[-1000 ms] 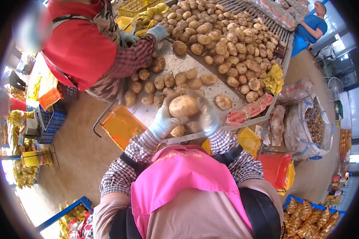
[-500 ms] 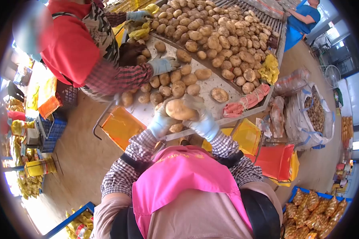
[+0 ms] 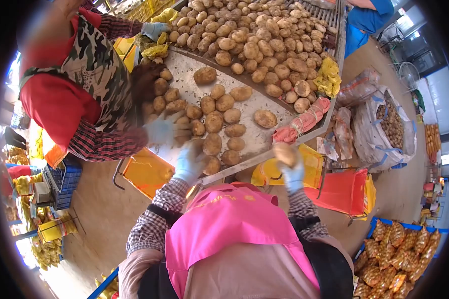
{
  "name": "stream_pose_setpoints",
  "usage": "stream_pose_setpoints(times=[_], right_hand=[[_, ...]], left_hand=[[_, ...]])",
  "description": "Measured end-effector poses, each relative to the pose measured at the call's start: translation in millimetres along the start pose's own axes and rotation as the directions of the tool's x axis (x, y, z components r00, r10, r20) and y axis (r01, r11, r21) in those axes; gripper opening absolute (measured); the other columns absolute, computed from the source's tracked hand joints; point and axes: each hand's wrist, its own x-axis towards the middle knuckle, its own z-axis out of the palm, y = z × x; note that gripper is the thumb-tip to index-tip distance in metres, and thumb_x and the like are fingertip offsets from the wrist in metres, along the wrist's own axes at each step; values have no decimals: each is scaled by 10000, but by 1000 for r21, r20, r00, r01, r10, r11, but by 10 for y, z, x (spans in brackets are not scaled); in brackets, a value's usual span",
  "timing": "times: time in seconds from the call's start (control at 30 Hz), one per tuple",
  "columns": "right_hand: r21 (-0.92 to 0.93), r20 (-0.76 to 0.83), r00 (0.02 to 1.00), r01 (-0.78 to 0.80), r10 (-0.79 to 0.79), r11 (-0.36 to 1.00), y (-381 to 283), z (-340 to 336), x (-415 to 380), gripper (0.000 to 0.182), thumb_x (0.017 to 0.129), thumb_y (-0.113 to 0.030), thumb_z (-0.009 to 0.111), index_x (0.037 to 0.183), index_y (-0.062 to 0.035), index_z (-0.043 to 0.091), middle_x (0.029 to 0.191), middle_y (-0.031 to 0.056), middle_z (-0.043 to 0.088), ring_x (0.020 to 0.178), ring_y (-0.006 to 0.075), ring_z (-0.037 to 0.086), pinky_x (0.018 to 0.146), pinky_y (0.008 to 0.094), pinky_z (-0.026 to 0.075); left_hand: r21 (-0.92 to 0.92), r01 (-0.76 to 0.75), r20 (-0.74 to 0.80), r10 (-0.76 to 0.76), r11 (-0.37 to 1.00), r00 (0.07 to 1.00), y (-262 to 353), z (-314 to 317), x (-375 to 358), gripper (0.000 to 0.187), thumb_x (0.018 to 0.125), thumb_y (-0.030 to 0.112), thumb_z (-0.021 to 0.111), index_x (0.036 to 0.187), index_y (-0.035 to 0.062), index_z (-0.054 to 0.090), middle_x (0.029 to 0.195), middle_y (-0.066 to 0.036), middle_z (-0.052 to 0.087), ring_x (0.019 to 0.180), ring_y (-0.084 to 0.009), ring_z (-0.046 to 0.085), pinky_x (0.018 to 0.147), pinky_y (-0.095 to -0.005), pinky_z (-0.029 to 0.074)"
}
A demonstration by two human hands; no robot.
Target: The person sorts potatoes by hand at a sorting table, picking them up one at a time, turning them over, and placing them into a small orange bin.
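Observation:
A large potato (image 3: pixel 285 154) is in my gloved right hand (image 3: pixel 293 173), held over the yellow bag (image 3: pixel 312 164) just off the table's front edge. My gloved left hand (image 3: pixel 190 163) is over the metal table (image 3: pixel 277 105), beside the near potatoes (image 3: pixel 212 144); its fingertips are blurred, and whether they hold anything is hidden. A loose group of potatoes lies on the tabletop, and a big heap (image 3: pixel 254 45) fills the slatted back part. Close to my left hand is a co-worker's gloved hand (image 3: pixel 165 130).
The co-worker in red (image 3: pixel 60 104) leans in at the left. An orange bag (image 3: pixel 149 172) and a red bag (image 3: pixel 339 192) hang at the front. A rolled pink net (image 3: pixel 302 121) lies on the right edge. A white sack (image 3: pixel 384 132) stands farther right.
My hands have parted: the right moved right with the large potato, the left shifted slightly left and down. The co-worker's hand moved down and left, among potatoes nearer the front edge.

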Motion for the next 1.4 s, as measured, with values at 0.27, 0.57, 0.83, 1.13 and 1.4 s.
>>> stream_pose_setpoints(times=[0.27, 0.57, 0.83, 1.13, 1.4], right_hand=[[-973, -227, 902, -195, -367, 123, 130, -1134, 550, 454, 710, -137, 705, 1147, -54, 613, 1212, 235, 522, 1114, 384, 513, 1003, 440, 403], [-608, 787, 596, 793, -162, -36, -547, 1961, 1105, 564, 757, -315, 674, 1271, -121, 542, 1396, 179, 443, 1243, 393, 444, 1033, 497, 371], [-105, 991, 85, 971, 99, 215, 195, 2654, 387, 637, 820, -397, 623, 1385, -153, 458, 1449, 171, 382, 1374, 365, 303, 1113, 500, 268], [-657, 751, 657, 736, -61, -162, -105, 3668, 1837, 608, 877, -488, 483, 1384, -154, 455, 1532, 108, 299, 1408, 307, 261, 1132, 560, 126], [-345, 901, 380, 920, 207, -186, 99, 3204, 1003, 645, 893, -567, 438, 1419, -195, 427, 1521, 63, 324, 1408, 333, 245, 1122, 607, 147]], left_hand=[[235, -271, -77, 296, 933, 952, 6, 266, 21, 646, 671, 331, 766, 1216, 79, 528, 1367, -178, 432, 1263, -405, 378, 1041, -509, 337], [374, 38, -271, 70, 927, 960, -171, 151, 13, 680, 626, 315, 755, 1256, 151, 557, 1417, -136, 416, 1346, -388, 315, 1105, -568, 216], [-363, 584, -458, -685, 726, 567, -1011, 121, -301, 693, 855, 314, 651, 1438, 114, 334, 1441, -229, 333, 1343, -365, 334, 1098, -415, 313], [-977, 215, 64, -930, 16, 361, -1005, 49, -217, 501, 961, 501, 493, 1409, 337, 342, 1322, -39, 483, 1051, -208, 551, 741, -415, 528], [-987, 135, 133, -902, -84, 410, -1177, 180, -319, 585, 920, 606, 476, 1413, 326, 327, 1306, -29, 460, 1086, -248, 495, 864, -511, 444]])
